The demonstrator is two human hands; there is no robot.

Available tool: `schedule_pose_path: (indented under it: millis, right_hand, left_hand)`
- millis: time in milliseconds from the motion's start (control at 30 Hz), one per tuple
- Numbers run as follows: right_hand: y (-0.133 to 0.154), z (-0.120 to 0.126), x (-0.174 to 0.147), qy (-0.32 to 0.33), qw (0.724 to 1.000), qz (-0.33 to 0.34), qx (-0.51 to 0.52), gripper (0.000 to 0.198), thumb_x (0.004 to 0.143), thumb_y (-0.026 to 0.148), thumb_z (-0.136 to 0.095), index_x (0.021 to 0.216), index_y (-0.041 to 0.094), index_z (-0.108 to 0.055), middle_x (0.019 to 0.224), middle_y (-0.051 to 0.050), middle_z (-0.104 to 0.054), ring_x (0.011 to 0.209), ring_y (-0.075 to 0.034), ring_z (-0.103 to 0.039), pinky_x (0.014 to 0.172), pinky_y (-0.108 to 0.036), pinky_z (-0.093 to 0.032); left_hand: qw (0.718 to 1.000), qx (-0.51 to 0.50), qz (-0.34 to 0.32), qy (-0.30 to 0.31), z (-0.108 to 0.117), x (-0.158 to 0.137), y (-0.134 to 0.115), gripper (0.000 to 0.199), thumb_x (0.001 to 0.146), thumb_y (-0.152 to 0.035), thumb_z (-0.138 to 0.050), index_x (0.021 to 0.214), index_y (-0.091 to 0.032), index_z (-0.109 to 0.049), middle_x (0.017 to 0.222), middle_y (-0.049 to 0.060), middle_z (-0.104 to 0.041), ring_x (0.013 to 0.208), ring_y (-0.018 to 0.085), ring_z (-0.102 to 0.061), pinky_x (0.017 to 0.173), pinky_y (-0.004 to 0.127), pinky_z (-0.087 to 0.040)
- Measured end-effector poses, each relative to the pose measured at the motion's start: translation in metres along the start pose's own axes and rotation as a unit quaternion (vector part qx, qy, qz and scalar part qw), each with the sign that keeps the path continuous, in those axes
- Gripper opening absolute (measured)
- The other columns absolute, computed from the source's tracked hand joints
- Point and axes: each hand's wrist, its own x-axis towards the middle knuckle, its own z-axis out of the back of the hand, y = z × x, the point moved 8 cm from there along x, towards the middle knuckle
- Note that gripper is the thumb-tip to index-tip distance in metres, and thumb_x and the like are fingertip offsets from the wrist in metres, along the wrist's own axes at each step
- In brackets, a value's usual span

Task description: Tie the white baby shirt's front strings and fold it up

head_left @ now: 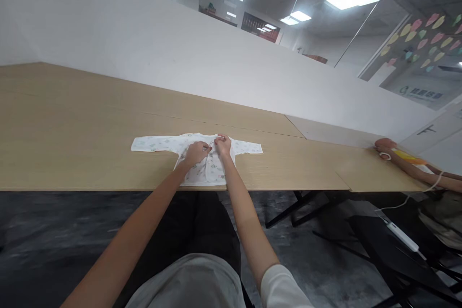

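A white baby shirt (200, 175) with a small coloured print lies spread on the table, front up, its long sleeves stretched out to both sides. My left hand (197, 152) is closed in a pinch over the middle of its front, at the edge of the opening. Close beside it, my right hand (223, 144) pinches the shirt near the neckline. Between my fingertips there seems to be a thin strip or edge of the cloth, too small to make out well. The lower hem rests near the table's front edge.
The long wood-coloured table (90, 120) runs along a white wall (180, 53) with glass above it. At the far right, another person's arm (407, 166) lies on the table. A black chair (378, 236) with a white power strip (402, 237) and cable stands below.
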Motion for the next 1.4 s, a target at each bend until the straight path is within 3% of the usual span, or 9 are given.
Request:
schedule_pose_path:
  millis: [200,300,433,533,867,1100,1400]
  right_hand:
    - [0.01,0.005,-0.005,-0.007,0.998,0.024,-0.052,0.035,0.068,0.012,-0.055,0.101,0.013,-0.067,0.082,-0.002,-0.07,0.069,-0.012,-0.064,0.072,-0.022,-0.053]
    - [0.017,0.001,-0.013,0.04,0.989,0.061,-0.13,0.029,0.072,0.013,-0.055,0.097,0.016,-0.069,0.076,0.001,-0.069,0.069,-0.014,-0.065,0.072,-0.022,-0.053]
    - [0.024,-0.015,-0.036,0.147,0.954,0.134,-0.223,0.014,0.077,0.011,-0.059,0.08,0.019,-0.07,0.074,0.0,-0.072,0.074,-0.016,-0.067,0.076,-0.024,-0.052]
    - [0.027,-0.015,-0.047,0.154,0.941,0.162,-0.255,0.018,0.078,0.007,-0.058,0.077,0.019,-0.072,0.081,-0.002,-0.075,0.08,-0.017,-0.068,0.081,-0.025,-0.052]
    - [0.024,-0.008,-0.05,0.197,0.945,0.126,-0.229,0.021,0.071,0.002,-0.063,0.081,0.018,-0.072,0.081,-0.001,-0.075,0.077,-0.014,-0.07,0.082,-0.025,-0.055]
    - [0.027,-0.008,-0.051,0.18,0.944,0.143,-0.236,0.023,0.07,0.002,-0.057,0.08,0.019,-0.068,0.074,0.002,-0.07,0.077,-0.014,-0.068,0.08,-0.024,-0.053]
    - [0.022,-0.002,-0.047,0.14,0.961,0.071,-0.227,0.018,0.066,0.006,-0.062,0.074,0.022,-0.056,0.069,0.005,-0.063,0.077,-0.015,-0.066,0.083,-0.027,-0.053]
  left_hand:
    - [0.999,-0.039,0.007,-0.037,0.004,-0.005,0.008,0.026,0.081,-0.033,-0.057,0.091,-0.021,-0.078,0.11,0.008,-0.076,0.107,0.024,-0.067,0.1,0.032,-0.049]
    - [0.999,-0.019,-0.001,-0.031,0.003,-0.003,0.007,0.023,0.077,-0.028,-0.058,0.086,-0.021,-0.077,0.106,0.008,-0.076,0.105,0.026,-0.068,0.1,0.034,-0.049]
    - [0.999,0.004,-0.001,-0.034,0.002,-0.002,0.007,0.023,0.075,-0.025,-0.057,0.085,-0.021,-0.077,0.108,0.009,-0.076,0.108,0.027,-0.066,0.102,0.036,-0.047]
    - [0.999,-0.003,-0.013,-0.035,0.002,-0.003,0.007,0.023,0.076,-0.028,-0.056,0.084,-0.022,-0.077,0.109,0.008,-0.076,0.109,0.026,-0.066,0.103,0.036,-0.047]
    - [0.998,-0.038,-0.023,-0.05,0.0,0.001,0.019,0.027,0.074,-0.032,-0.053,0.082,-0.019,-0.075,0.107,0.01,-0.075,0.106,0.027,-0.066,0.1,0.036,-0.048]
    - [0.996,-0.057,-0.033,-0.058,-0.001,0.002,0.022,0.026,0.072,-0.035,-0.054,0.077,-0.019,-0.073,0.104,0.011,-0.075,0.104,0.028,-0.066,0.101,0.039,-0.047]
    - [0.993,-0.079,-0.056,-0.067,-0.004,0.004,0.025,0.026,0.074,-0.038,-0.052,0.077,-0.019,-0.07,0.104,0.009,-0.075,0.104,0.026,-0.065,0.105,0.039,-0.044]
